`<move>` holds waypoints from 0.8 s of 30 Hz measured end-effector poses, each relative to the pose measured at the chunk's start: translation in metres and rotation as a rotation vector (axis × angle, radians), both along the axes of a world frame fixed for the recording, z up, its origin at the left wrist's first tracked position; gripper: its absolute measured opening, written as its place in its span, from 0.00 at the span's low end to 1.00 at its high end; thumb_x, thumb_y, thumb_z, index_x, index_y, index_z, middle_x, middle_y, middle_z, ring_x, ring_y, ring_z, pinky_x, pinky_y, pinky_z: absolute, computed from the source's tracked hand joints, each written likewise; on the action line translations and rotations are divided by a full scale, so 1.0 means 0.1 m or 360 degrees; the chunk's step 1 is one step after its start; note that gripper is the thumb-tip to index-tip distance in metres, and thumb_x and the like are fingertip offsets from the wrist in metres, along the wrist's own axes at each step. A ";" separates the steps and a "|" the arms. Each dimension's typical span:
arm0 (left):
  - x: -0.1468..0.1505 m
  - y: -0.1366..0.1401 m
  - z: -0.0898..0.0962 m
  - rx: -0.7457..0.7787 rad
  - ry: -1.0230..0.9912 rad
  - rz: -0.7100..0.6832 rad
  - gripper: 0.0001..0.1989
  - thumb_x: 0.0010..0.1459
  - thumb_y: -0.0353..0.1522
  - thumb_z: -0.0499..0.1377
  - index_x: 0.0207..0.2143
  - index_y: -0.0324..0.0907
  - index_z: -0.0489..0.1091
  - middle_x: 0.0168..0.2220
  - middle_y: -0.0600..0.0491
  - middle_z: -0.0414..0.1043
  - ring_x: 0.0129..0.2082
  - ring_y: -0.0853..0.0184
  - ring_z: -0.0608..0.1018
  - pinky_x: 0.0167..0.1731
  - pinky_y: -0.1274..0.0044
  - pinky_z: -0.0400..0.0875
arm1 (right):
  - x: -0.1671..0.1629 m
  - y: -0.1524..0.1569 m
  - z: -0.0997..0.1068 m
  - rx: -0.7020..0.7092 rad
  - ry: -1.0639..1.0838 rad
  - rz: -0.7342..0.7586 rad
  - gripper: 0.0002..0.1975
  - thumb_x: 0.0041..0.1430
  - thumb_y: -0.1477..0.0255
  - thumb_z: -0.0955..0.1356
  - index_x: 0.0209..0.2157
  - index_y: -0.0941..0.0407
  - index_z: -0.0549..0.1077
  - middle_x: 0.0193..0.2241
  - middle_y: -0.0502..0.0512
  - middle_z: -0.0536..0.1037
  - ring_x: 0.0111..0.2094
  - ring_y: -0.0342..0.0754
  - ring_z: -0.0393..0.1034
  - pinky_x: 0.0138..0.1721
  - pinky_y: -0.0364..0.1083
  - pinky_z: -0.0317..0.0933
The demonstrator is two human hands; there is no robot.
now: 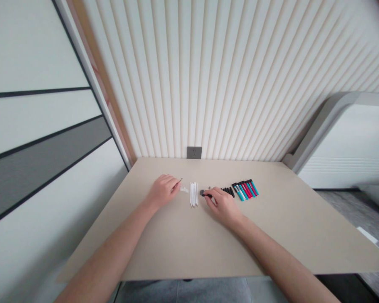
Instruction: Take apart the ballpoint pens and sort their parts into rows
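My left hand [164, 190] is closed in a pinch on a small thin stick [180, 180] with a dark tip, which sticks out past the fingertips. Just right of it lie several small white pieces [184, 190]. A row of slim white rods [193, 194] lies between my two hands. My right hand [222, 203] has its fingertips closed on a small black piece [207, 195], beside a cluster of tiny dark pieces [201, 192]. Several short black cylinders [229, 191] lie beyond the right hand, partly hidden by it.
Teal, red and white markers with black ends [245, 190] lie side by side at the right. The beige table [177, 248] meets a ribbed wall with a dark socket [194, 152]. A white cabinet [50, 176] stands along the left side.
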State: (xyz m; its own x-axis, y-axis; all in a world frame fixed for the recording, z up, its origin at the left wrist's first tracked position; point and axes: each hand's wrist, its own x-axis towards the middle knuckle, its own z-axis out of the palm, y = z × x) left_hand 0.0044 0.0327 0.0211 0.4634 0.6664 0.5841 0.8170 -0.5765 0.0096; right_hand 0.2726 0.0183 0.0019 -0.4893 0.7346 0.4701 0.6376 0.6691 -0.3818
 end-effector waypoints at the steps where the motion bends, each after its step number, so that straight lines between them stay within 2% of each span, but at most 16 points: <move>1: -0.04 0.01 0.01 0.0002 0.0022 -0.0015 0.15 0.64 0.31 0.49 0.25 0.40 0.68 0.23 0.53 0.68 0.27 0.67 0.70 0.33 0.73 0.62 | 0.00 0.00 0.00 0.0005 -0.0005 0.0011 0.09 0.64 0.73 0.62 0.42 0.54 0.72 0.34 0.53 0.75 0.31 0.45 0.70 0.34 0.43 0.62; 6: -0.12 0.03 0.03 -0.0012 0.0155 -0.0062 0.17 0.64 0.32 0.49 0.22 0.41 0.65 0.21 0.55 0.66 0.24 0.69 0.68 0.31 0.74 0.60 | 0.01 0.00 0.02 0.0019 -0.0019 0.0020 0.10 0.63 0.74 0.62 0.43 0.54 0.73 0.35 0.54 0.74 0.32 0.45 0.71 0.36 0.43 0.63; 10: -0.04 0.01 -0.03 -0.0057 0.0246 -0.0105 0.16 0.65 0.32 0.49 0.23 0.41 0.65 0.21 0.55 0.67 0.25 0.68 0.69 0.30 0.74 0.60 | 0.04 0.01 0.04 -0.0015 0.0010 -0.0008 0.10 0.62 0.74 0.63 0.43 0.54 0.73 0.35 0.54 0.75 0.32 0.46 0.70 0.35 0.44 0.63; 17: 0.26 -0.08 -0.13 -0.0128 0.0390 -0.0230 0.14 0.65 0.33 0.50 0.25 0.40 0.66 0.25 0.53 0.70 0.28 0.67 0.72 0.32 0.73 0.60 | -0.01 -0.03 0.07 -0.0025 -0.0133 0.0378 0.06 0.62 0.73 0.64 0.39 0.54 0.72 0.32 0.53 0.76 0.35 0.46 0.70 0.38 0.44 0.62; 24: 0.49 -0.03 -0.15 -0.0186 0.0307 -0.0153 0.14 0.65 0.32 0.51 0.26 0.40 0.66 0.26 0.52 0.71 0.30 0.65 0.73 0.32 0.73 0.60 | -0.05 -0.05 0.06 0.0040 -0.0245 0.0442 0.05 0.62 0.74 0.64 0.37 0.55 0.71 0.31 0.53 0.75 0.35 0.47 0.69 0.39 0.44 0.61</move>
State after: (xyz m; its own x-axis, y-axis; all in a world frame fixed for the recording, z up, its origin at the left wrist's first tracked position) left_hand 0.0537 0.0300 0.0059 0.6234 0.6716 0.4003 0.7516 -0.6558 -0.0702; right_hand 0.2680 0.0132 0.0076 -0.7366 0.5518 0.3911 0.4781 0.8338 -0.2760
